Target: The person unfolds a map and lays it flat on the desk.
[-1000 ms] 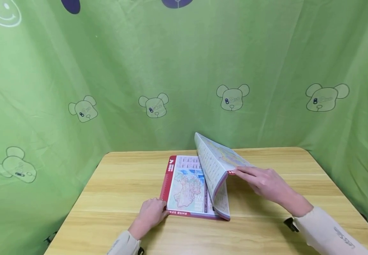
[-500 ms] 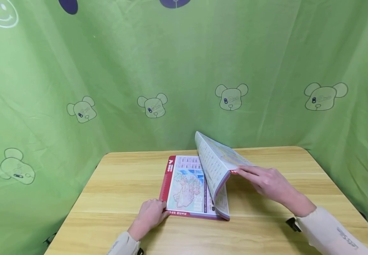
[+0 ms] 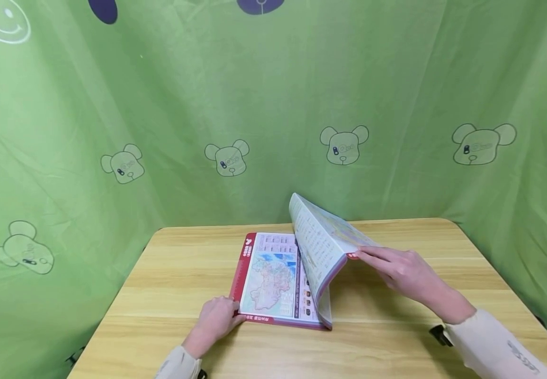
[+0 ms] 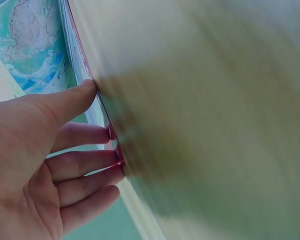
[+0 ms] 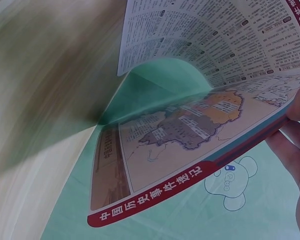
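Observation:
A map booklet (image 3: 271,281) with red borders lies on the table, opened by a lifted fold of pages at its right side. My left hand (image 3: 217,318) holds its near left corner, thumb at the near edge and fingers at the left edge. In the left wrist view, the fingertips (image 4: 115,172) meet the red corner. My right hand (image 3: 408,271) pinches the corner of the raised pages, which tilt up above the table. The right wrist view shows the pages' underside (image 5: 190,125), with a coloured map and a red strip of characters; part of this hand is out of frame.
The wooden table (image 3: 178,263) reaches back to a green curtain (image 3: 278,105) printed with bear heads, which surrounds it on the back and both sides. The raised fold's far end stands close to the curtain.
The booklet has slid a little to the left along with my left hand. My right hand has moved slightly right, drawing the lifted pages' corner with it, so the fold stands wider.

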Demonstrator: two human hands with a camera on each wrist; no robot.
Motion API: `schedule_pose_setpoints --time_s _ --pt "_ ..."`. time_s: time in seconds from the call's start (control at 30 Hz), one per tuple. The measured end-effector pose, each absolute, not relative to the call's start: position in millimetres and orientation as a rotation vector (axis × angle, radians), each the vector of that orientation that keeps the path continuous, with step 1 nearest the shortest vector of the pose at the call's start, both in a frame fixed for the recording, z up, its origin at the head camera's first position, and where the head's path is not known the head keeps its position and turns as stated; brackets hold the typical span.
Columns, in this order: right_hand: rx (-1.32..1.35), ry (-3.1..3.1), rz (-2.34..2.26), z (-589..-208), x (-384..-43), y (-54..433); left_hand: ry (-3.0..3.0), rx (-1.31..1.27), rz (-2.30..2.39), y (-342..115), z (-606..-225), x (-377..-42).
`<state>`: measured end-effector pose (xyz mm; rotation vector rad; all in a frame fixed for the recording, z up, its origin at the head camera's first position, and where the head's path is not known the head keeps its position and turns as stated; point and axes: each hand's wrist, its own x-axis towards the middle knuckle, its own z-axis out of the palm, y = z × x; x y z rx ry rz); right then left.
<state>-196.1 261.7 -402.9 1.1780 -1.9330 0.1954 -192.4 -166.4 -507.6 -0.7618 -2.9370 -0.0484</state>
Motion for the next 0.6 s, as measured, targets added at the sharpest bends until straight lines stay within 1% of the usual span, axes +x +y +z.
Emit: schedule_pose_setpoints --time_s 0.6 --pt "1.195 -1.886 0.209 -400.6 -190.3 267.9 -2.953 -0.736 -0.131 -183.7 -507.4 -191.3"
